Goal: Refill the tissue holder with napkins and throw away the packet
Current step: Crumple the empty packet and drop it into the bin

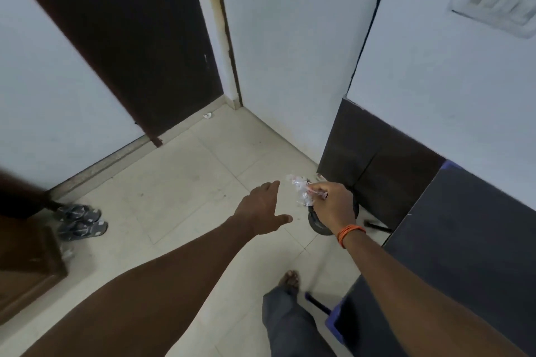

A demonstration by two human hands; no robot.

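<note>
Over the tiled floor [179,182] near a room corner, the right hand [333,206] pinches a crumpled clear plastic packet [300,188] between thumb and fingertips, holding it directly above a small dark round bin [319,226] standing on the floor beside a dark cabinet [377,165]. Left hand [264,209] is empty, fingers extended and loosely together with the thumb out to the side, hovering just left of the packet, apart from it. Tissue holder not in view, so refill status cannot be confirmed; judging from the packet looking empty and crushed, the refill is probably done and disposal is the step in hand. Remaining: release packet into bin. Bin mouth is mostly hidden behind the right hand; cannot tell whether it has a lid. Surroundings: dark door [130,38] at left, pair of grey sandals [81,222] on the floor well left of the bin, a small white scrap [207,115] by the door threshold, dark table [464,240] at right, person's bare foot [290,280] below. Nothing lies between packet and bin.
</note>
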